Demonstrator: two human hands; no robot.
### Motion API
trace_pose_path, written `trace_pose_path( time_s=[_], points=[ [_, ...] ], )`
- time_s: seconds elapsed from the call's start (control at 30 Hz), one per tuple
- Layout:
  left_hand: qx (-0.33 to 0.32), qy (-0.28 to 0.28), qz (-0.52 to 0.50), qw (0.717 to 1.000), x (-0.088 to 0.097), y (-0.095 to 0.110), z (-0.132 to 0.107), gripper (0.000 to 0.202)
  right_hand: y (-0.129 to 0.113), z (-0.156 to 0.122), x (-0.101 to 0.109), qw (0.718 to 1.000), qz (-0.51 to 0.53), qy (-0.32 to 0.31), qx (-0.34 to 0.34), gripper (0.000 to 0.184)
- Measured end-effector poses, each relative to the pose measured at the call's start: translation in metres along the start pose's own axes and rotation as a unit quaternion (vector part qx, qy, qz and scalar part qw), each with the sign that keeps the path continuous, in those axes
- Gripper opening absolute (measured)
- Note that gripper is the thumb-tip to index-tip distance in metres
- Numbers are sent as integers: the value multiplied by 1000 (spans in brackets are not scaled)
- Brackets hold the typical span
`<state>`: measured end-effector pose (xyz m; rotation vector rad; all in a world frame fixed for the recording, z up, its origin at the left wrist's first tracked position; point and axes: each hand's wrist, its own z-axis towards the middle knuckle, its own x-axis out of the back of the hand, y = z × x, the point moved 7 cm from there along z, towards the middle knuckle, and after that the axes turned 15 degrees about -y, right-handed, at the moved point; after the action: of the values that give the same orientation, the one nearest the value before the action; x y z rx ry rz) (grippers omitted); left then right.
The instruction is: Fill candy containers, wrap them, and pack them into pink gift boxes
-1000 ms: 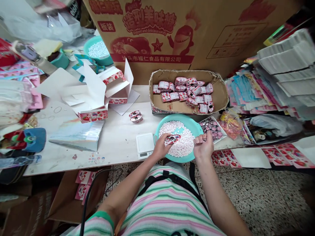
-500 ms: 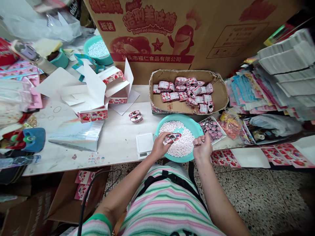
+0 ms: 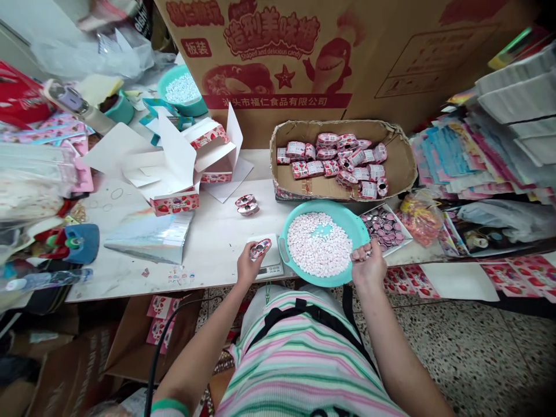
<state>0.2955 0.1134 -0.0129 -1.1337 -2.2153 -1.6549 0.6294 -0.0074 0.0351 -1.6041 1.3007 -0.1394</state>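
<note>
Candy pack (image 3: 260, 249), in left hand (image 3: 248, 266), moved from tray (image 3: 322, 209) to digital scale (image 3: 275, 250)

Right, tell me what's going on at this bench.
At the white bench, the left hand holds a strawberry-print candy pack just over a digital scale. The right hand curls at the rim of a teal tray heaped with pale pink candies. Behind it, a shallow cardboard tray holds more packs.

The teal basin (image 3: 347, 223) is glossy plastic, the packet (image 3: 260, 249) perhaps shiny foil, the box (image 3: 403, 156) matt cardboard.
</note>
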Motion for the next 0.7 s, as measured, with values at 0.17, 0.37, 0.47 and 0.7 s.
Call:
trace_pose_path(
  time_s=[0.17, 0.37, 0.47, 0.7],
  points=[
    [9, -18, 14, 1000, -12, -22, 11, 33, 2, -2, -7, 1000, -18, -12, 2, 34],
    [-18, -23, 29, 999, -19, -25, 16, 32, 4, -5, -11, 999, -33, -25, 5, 36],
    [-22, -24, 37, 999, -22, -30, 18, 32, 6, -7, -7, 999, -42, -19, 2, 36],
    [-47, -28, 63, 996, -24, -41, 20, 41, 11, -11, -2, 999, -39, -7, -5, 34]
  ],
)
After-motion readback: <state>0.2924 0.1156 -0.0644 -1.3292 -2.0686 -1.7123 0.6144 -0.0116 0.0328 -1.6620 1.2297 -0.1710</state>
